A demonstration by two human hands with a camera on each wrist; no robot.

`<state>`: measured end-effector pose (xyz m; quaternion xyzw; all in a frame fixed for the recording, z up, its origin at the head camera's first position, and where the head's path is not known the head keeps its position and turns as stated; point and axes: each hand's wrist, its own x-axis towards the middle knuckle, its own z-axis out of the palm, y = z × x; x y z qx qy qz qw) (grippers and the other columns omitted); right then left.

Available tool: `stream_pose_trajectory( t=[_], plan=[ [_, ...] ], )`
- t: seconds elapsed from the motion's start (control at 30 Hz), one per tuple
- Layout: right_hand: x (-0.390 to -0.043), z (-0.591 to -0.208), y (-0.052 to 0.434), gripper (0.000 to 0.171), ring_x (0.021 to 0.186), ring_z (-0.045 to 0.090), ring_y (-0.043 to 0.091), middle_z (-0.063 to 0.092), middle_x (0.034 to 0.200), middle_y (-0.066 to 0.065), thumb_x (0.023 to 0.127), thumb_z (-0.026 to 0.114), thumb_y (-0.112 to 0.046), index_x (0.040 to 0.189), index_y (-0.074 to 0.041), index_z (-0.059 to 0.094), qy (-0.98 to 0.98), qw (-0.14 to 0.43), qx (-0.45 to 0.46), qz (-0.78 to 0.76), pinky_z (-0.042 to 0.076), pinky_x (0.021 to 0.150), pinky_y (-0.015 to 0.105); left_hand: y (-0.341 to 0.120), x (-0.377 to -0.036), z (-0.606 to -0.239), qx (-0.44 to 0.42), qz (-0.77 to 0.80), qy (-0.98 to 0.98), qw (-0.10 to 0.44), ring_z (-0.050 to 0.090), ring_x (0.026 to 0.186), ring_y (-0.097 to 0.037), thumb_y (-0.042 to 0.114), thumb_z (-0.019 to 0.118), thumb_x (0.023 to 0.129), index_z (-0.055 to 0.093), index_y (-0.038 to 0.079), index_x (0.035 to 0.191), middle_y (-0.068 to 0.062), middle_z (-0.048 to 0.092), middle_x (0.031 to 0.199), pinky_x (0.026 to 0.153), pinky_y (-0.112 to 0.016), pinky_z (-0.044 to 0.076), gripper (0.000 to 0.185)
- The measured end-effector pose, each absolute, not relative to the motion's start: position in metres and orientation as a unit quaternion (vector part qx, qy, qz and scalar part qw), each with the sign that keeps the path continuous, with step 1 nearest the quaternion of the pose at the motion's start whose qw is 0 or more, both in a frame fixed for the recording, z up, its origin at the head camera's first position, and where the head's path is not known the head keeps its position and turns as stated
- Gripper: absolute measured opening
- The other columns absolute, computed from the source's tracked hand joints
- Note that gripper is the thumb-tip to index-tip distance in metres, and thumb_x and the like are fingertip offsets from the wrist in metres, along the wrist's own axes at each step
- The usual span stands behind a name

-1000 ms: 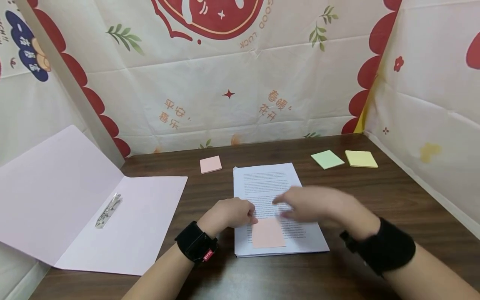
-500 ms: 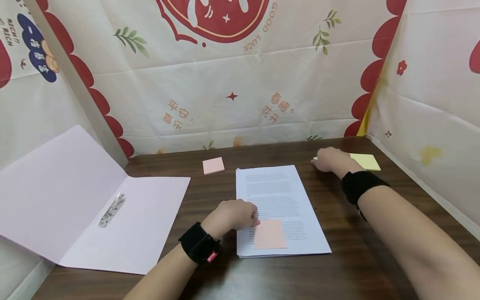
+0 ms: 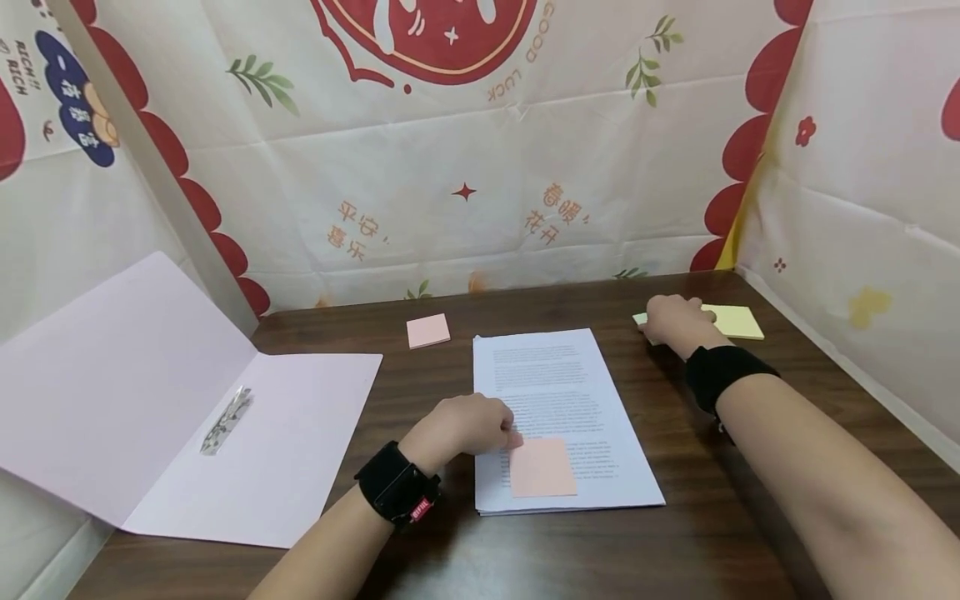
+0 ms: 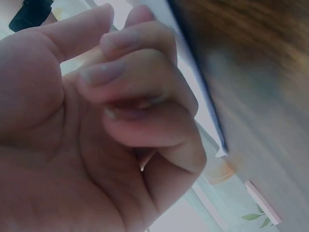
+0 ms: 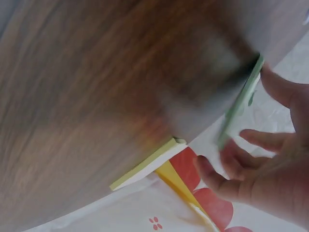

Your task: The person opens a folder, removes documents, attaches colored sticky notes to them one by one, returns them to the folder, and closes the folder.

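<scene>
My left hand (image 3: 465, 429) rests on a stack of printed paper (image 3: 547, 375), its fingertips at the upper left corner of a pink sticky note (image 3: 543, 468). In the left wrist view, the curled fingers of that hand (image 4: 130, 106) have nothing visible inside them. At the back right, my right hand (image 3: 678, 323) grips a green sticky note pad (image 3: 640, 318), mostly covered by the hand in the head view. The right wrist view shows thumb and fingers at opposite ends of the green pad (image 5: 244, 99).
A yellow sticky note pad (image 3: 735, 322) lies just right of my right hand. Behind the papers is a pink pad (image 3: 428, 331). An open pale folder (image 3: 300, 433) with a metal clip (image 3: 227, 421) stands at the left. Printed cloth walls (image 3: 450, 233) enclose the dark wooden table (image 3: 705, 508).
My right hand has moved from over the papers to the green pad at the back right and taken hold of it. The left hand has stayed by the pink note.
</scene>
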<state>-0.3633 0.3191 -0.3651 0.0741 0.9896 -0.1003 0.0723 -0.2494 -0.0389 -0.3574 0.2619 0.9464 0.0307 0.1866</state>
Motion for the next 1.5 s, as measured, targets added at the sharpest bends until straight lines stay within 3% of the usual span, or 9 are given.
stream_pose_trajectory(
  t=[0.27,0.47,0.6,0.73,0.87,1.0,1.17,1.3,1.5],
  plan=[
    [-0.343,-0.344,0.305,0.037,0.09,0.06,0.045,0.059,0.117,0.042,0.092,0.057,-0.004,0.123,0.015,0.061,0.988,-0.056,0.018,-0.144,0.056,0.07,0.049,-0.043,-0.251,-0.35,0.257,0.103,0.954,0.119,0.059,0.074,-0.012,0.047,0.062,0.106,0.079,0.02,0.112,0.006,0.069,0.085,0.064,-0.03,0.046,0.033],
    [-0.301,-0.303,0.26,0.035,0.1,0.057,0.039,0.067,0.122,0.03,0.099,0.068,-0.016,0.129,0.002,0.067,0.954,-0.108,-0.03,-0.278,0.05,0.076,0.04,-0.047,-0.255,-0.336,0.248,0.28,0.927,0.036,0.059,0.069,-0.012,0.043,0.061,0.107,0.074,0.018,0.11,0.003,0.067,0.081,0.061,-0.03,0.048,0.028],
    [-0.255,-0.27,0.225,0.036,0.098,0.062,0.032,0.071,0.118,0.02,0.098,0.078,-0.024,0.127,-0.006,0.071,0.918,-0.127,-0.066,-0.369,0.052,0.071,0.03,-0.044,-0.258,-0.326,0.245,0.458,0.854,0.032,0.069,0.094,-0.022,0.041,0.054,0.112,0.066,0.013,0.129,-0.007,0.071,0.112,0.076,-0.032,0.059,0.035],
    [-0.214,-0.255,0.196,0.031,0.083,0.071,0.021,0.075,0.11,0.016,0.094,0.084,-0.022,0.12,-0.008,0.074,0.89,-0.151,-0.117,-0.414,0.056,0.064,0.023,-0.04,-0.253,-0.319,0.26,0.652,0.705,0.106,0.068,0.115,-0.028,0.041,0.046,0.114,0.053,0.005,0.148,-0.018,0.063,0.138,0.091,-0.036,0.063,0.05],
    [-0.185,-0.251,0.175,0.03,0.086,0.079,0.02,0.074,0.122,0.014,0.094,0.084,-0.021,0.119,-0.009,0.072,0.872,-0.134,-0.141,-0.449,0.061,0.069,0.024,-0.036,-0.239,-0.314,0.291,0.753,0.549,0.216,0.065,0.12,-0.016,0.049,0.044,0.111,0.04,0.008,0.161,-0.005,0.06,0.139,0.096,-0.032,0.059,0.064],
    [-0.168,-0.253,0.162,0.027,0.1,0.081,0.03,0.073,0.129,0.013,0.094,0.083,-0.018,0.116,-0.009,0.07,0.86,-0.135,-0.162,-0.465,0.065,0.069,0.029,-0.032,-0.226,-0.308,0.324,0.77,0.47,0.286,0.068,0.114,-0.013,0.033,0.035,0.113,0.034,0.016,0.165,0.003,0.062,0.131,0.094,-0.033,0.061,0.055],
    [-0.163,-0.262,0.159,0.025,0.093,0.078,0.021,0.076,0.114,0.008,0.091,0.085,-0.01,0.11,-0.008,0.07,0.862,-0.224,-0.231,-0.392,0.063,0.062,0.03,-0.029,-0.219,-0.307,0.334,0.775,0.449,0.292,0.07,0.114,-0.012,0.022,0.029,0.116,0.033,0.017,0.166,0.003,0.059,0.138,0.096,-0.035,0.062,0.051],
    [-0.17,-0.265,0.164,0.035,0.101,0.066,0.019,0.07,0.109,0.007,0.082,0.092,-0.01,0.112,-0.005,0.074,0.841,-0.367,-0.312,-0.246,0.062,0.079,0.03,-0.027,-0.221,-0.309,0.324,0.781,0.458,0.274,0.071,0.108,-0.009,0.023,0.029,0.116,0.047,0.023,0.156,0.004,0.061,0.132,0.092,-0.03,0.062,0.044],
    [-0.177,-0.267,0.169,0.074,0.129,0.061,0.038,0.066,0.136,0.017,0.074,0.098,-0.034,0.136,-0.006,0.069,0.81,-0.404,-0.415,-0.094,0.046,0.107,0.065,-0.026,-0.228,-0.314,0.287,0.801,0.46,0.253,0.07,0.097,-0.007,0.035,0.029,0.117,0.061,0.032,0.125,0.008,0.065,0.113,0.083,-0.027,0.061,0.033]
  ],
)
